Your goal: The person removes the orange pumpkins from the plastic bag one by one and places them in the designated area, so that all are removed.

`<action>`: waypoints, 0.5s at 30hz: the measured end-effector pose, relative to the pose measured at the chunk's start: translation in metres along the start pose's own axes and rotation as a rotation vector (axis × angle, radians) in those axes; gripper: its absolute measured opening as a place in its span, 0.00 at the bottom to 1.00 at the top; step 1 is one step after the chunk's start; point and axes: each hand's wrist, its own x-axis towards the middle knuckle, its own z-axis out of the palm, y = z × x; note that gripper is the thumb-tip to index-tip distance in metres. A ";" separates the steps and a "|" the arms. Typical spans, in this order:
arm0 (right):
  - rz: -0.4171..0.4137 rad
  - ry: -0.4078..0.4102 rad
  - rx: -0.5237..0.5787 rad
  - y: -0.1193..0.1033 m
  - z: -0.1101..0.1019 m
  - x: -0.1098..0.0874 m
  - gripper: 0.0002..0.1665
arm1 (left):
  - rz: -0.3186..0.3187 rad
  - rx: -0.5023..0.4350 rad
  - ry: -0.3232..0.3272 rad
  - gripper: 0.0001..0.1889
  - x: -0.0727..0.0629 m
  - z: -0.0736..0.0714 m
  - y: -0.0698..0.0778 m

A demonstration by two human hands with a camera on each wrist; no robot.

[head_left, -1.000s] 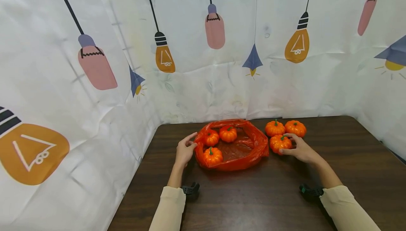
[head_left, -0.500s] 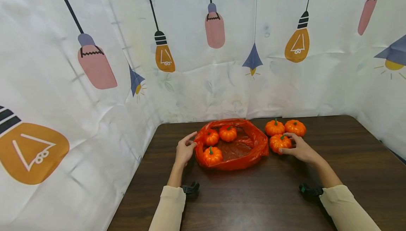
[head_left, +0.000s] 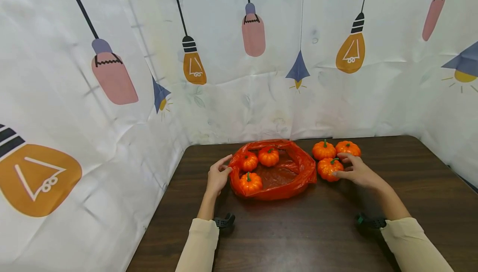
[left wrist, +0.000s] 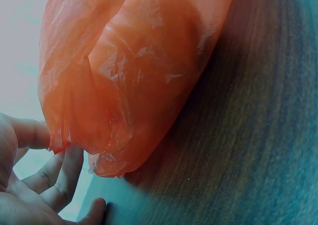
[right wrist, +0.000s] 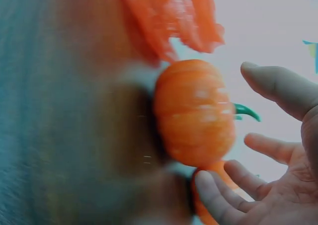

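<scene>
A red plastic bag (head_left: pixel 274 193) lies wide-mouthed on the table. Inside it sit three small orange pumpkins, including a front one (head_left: pixel 250 183) with a green stem. My left hand (head_left: pixel 218 176) pinches the bag's left rim between thumb and fingers; the left wrist view shows the gathered plastic (left wrist: pixel 62 135) there. To the right of the bag, three more pumpkins stand in a cluster. My right hand (head_left: pixel 358 171) is beside the nearest pumpkin (head_left: pixel 330 169), thumb and fingers spread. In the right wrist view, a gap separates the thumb from this pumpkin (right wrist: pixel 194 113).
Behind the nearest pumpkin are two others, a back left one (head_left: pixel 323 150) and a back right one (head_left: pixel 348 150). The dark wooden table (head_left: pixel 284 230) meets a white curtain (head_left: pixel 239 110) printed with lamps at its back and left.
My right hand has drawn slightly right, off the nearest pumpkin, and its fingers have spread. That pumpkin stays in place. The left hand and the bag have not moved.
</scene>
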 end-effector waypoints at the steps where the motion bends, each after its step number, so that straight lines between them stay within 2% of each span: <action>1: 0.003 -0.003 0.008 -0.002 -0.003 -0.002 0.50 | 0.000 -0.001 0.000 0.24 0.000 0.000 0.000; 7: -0.006 -0.009 0.039 -0.018 -0.018 -0.011 0.48 | 0.005 -0.011 0.001 0.24 0.000 0.000 0.000; 11: -0.074 0.005 -0.005 -0.031 -0.023 -0.016 0.41 | 0.001 -0.011 0.000 0.24 0.000 0.000 0.001; 15: -0.140 0.020 0.002 -0.043 -0.019 -0.018 0.36 | 0.000 -0.008 -0.001 0.24 0.000 0.000 0.001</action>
